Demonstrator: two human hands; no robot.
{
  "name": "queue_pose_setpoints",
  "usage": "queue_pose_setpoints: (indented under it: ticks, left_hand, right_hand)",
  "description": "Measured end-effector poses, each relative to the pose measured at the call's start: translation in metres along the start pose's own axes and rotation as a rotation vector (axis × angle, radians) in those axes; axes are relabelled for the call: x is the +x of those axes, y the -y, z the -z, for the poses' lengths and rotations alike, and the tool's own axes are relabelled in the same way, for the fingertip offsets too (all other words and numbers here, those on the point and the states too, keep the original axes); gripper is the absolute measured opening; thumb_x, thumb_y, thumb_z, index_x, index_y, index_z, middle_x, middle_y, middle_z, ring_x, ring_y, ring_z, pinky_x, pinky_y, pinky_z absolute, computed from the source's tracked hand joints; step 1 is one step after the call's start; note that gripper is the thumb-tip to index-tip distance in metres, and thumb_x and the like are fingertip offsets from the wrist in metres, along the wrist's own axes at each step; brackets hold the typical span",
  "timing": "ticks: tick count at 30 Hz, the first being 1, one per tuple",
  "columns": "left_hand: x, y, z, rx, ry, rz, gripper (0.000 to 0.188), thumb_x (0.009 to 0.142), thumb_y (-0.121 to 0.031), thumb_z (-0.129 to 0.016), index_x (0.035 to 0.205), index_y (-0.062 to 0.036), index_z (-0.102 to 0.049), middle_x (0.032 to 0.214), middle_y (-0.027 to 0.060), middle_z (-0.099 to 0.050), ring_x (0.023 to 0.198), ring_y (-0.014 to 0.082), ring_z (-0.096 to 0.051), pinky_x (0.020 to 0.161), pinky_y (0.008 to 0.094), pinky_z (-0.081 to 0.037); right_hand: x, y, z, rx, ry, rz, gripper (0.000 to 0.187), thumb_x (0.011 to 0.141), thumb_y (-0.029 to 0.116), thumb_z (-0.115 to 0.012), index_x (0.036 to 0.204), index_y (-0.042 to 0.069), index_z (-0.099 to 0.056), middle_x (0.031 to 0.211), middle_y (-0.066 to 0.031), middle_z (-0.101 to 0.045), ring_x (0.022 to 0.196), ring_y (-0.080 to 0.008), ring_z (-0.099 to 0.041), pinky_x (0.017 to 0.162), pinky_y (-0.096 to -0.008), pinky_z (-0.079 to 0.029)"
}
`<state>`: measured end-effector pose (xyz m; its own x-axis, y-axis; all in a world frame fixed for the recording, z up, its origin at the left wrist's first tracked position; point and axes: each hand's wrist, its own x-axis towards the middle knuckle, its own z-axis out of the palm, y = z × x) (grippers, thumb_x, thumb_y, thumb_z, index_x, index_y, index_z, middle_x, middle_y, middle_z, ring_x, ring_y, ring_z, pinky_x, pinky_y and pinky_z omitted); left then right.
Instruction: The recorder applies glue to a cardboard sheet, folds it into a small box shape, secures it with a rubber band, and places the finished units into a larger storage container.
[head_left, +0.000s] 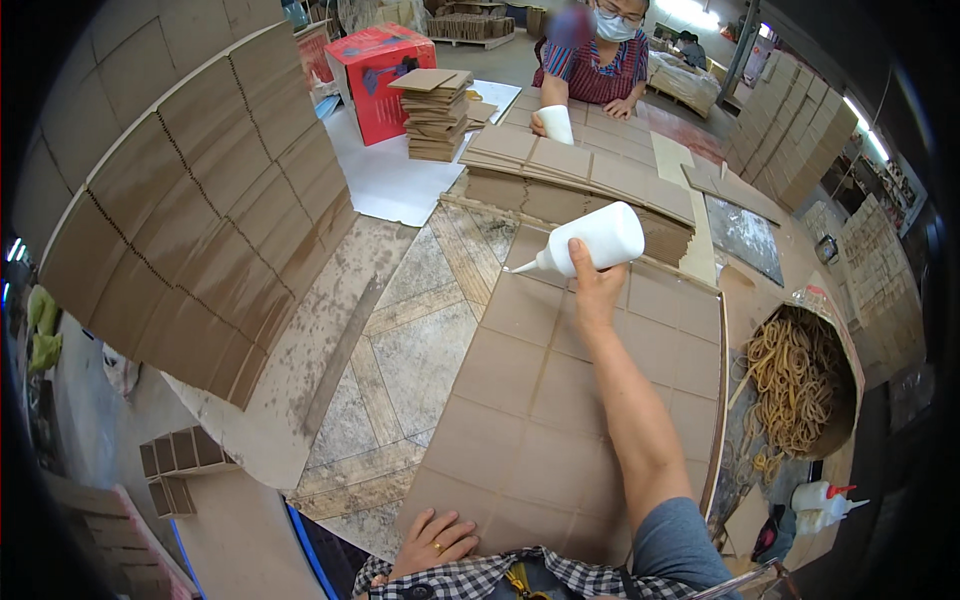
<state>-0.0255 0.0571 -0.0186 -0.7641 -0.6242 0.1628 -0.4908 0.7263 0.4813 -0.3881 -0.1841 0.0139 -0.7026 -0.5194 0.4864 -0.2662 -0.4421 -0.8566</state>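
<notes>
My right hand (597, 283) is wrapped round a white squeeze bottle (618, 232) with a pointed nozzle, which looks like a glue bottle. The bottle lies tilted on its side. Its tip points left, by the far left corner of a brown board (570, 400) marked with a grid of lines; I cannot tell whether tip and board touch. Flat on the board's near left edge rests my left hand (437, 545), fingers slightly apart and holding nothing. Beyond the board's far edge lies a stack of brown panels (590, 185).
Opposite me, a masked person holds another white bottle (556, 124). Tall brown gridded sheets (210, 220) lean at left. A red box (380, 80) stands beside stacked brown pieces (437, 120). At right are a bin of yellowish cords (795, 385) and more white bottles (822, 505).
</notes>
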Motion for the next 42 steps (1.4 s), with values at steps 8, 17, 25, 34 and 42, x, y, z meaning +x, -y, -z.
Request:
queue_pose_setpoints:
  ticks: [8,17,25,34,42]
  left_hand:
    - [0.006,-0.001,0.002,0.002,-0.066,-0.044,0.026,0.076,-0.031,-0.071,0.097,-0.0173,-0.066,0.113,-0.0011,-0.062,0.113,0.022,-0.053,0.102,0.0452,-0.035]
    - [0.002,0.008,-0.012,0.068,-0.115,-0.113,0.027,0.07,-0.035,-0.073,0.09,-0.018,-0.069,0.105,0.0008,-0.065,0.11,0.0265,-0.052,0.1,0.0512,-0.033]
    - [0.001,0.009,-0.012,0.079,-0.121,-0.116,0.027,0.068,-0.034,-0.074,0.088,-0.0165,-0.069,0.104,0.0024,-0.064,0.108,0.0278,-0.053,0.099,0.0515,-0.035]
    - [0.009,-0.004,-0.002,0.053,-0.116,-0.077,0.031,0.068,-0.036,-0.077,0.087,-0.0153,-0.067,0.104,0.0016,-0.063,0.107,0.0263,-0.053,0.098,0.0493,-0.036]
    - [0.009,-0.004,0.001,0.017,-0.146,-0.098,0.031,0.072,-0.036,-0.075,0.094,-0.0155,-0.066,0.106,0.0018,-0.063,0.107,0.0256,-0.055,0.097,0.0486,-0.037]
  right_hand:
    - [0.025,0.023,0.092,-0.144,-0.078,-0.078,0.049,0.077,0.034,-0.074,0.107,0.001,-0.055,0.093,-0.0078,-0.06,0.079,-0.0153,-0.06,0.055,-0.0279,-0.051]
    - [0.043,0.051,0.255,-0.244,-0.267,-0.13,0.054,0.078,0.03,-0.074,0.117,0.003,-0.047,0.097,-0.0086,-0.059,0.08,-0.0155,-0.061,0.051,-0.0273,-0.051]
    - [0.044,0.081,0.329,-0.455,-0.356,0.037,0.056,0.078,0.019,-0.076,0.122,-0.002,-0.046,0.108,-0.0111,-0.057,0.097,-0.0182,-0.055,0.085,-0.0309,-0.044]
    - [0.004,0.105,0.269,-0.053,-0.515,-0.024,0.051,0.084,0.029,-0.07,0.119,0.0,-0.047,0.109,-0.0127,-0.057,0.097,-0.0219,-0.06,0.075,-0.0371,-0.053]
    - [-0.075,0.082,0.104,0.256,-0.26,-0.345,0.052,0.084,0.034,-0.069,0.119,0.004,-0.045,0.109,-0.008,-0.054,0.091,-0.0182,-0.058,0.067,-0.0333,-0.052]
